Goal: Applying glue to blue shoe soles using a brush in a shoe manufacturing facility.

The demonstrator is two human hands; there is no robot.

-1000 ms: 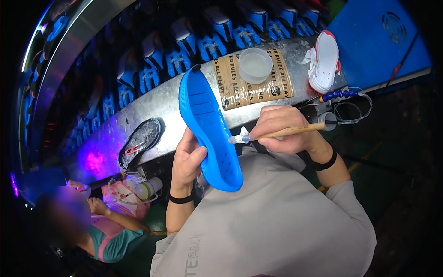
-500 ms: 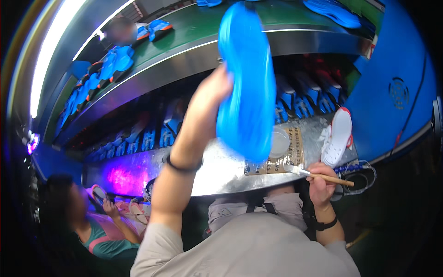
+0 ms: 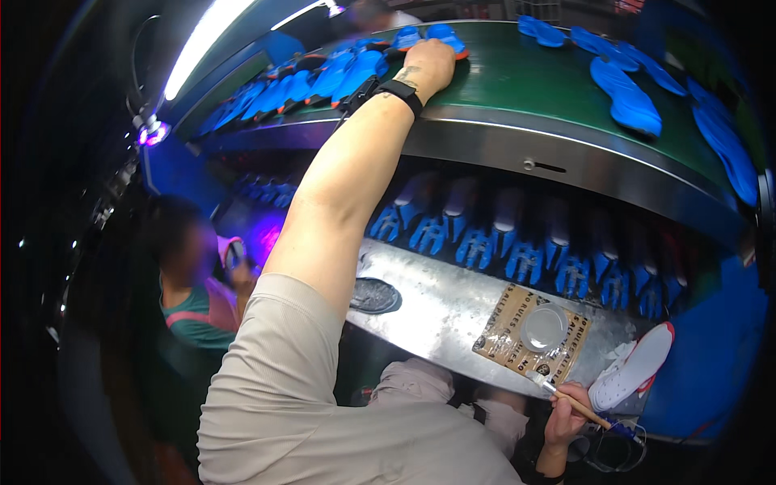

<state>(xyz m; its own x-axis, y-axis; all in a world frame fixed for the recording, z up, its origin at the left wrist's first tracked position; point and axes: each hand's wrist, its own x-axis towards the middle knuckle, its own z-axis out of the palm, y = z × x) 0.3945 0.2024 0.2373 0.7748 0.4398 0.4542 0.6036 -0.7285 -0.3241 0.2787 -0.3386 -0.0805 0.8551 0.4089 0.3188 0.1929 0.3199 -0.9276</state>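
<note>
My left hand [image 3: 430,66] reaches far out over the green conveyor belt. Its fingers are curled down around a blue shoe sole [image 3: 447,37] with an orange edge; the fingertips are hidden behind the hand. Low at the right, my right hand [image 3: 563,419] grips a brush [image 3: 585,407] by its wooden handle. The pale bristle end points left, at the near edge of a brown printed cardboard sheet [image 3: 499,330]. On that sheet sits a round, shallow clear dish [image 3: 544,327]. A white shoe with red trim [image 3: 634,368] lies beside my right hand.
Several blue soles [image 3: 625,95] lie along the green belt [image 3: 501,81], left and right of my arm. Beneath its metal edge hangs a row of blue clamp-like parts [image 3: 474,247]. A dark sole [image 3: 375,296] rests on the metal table [image 3: 432,311]. Another person [image 3: 194,283] sits at the left.
My left hand has gone from holding a blue sole up in front of me to the far belt. The view has turned. My right hand still holds the brush by the cardboard.
</note>
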